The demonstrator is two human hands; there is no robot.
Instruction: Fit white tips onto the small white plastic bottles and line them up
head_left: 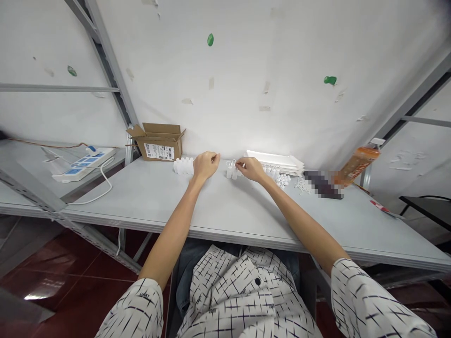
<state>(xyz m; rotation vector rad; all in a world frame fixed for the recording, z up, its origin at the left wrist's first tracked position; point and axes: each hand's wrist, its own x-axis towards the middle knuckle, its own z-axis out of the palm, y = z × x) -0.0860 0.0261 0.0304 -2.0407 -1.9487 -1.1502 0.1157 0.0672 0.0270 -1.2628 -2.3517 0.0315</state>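
Note:
My left hand [206,164] is raised over the back of the grey table, its fingers curled together beside a row of small white bottles [183,165]. What it holds, if anything, is too small to make out. With fingertips pinched, my right hand [249,167] is at the top of a few small white bottles [231,170] standing near the middle. A thin white loop shows by those fingertips. More white bottles [270,172] and a pile of small white caps [283,180] lie just right of my right hand.
An open cardboard box [160,143] stands at the back left. White trays [278,159] are stacked against the wall. Thin white pieces [303,186], a blurred dark object [323,184] and an orange bottle [361,162] are at the right. A power strip [84,164] lies far left.

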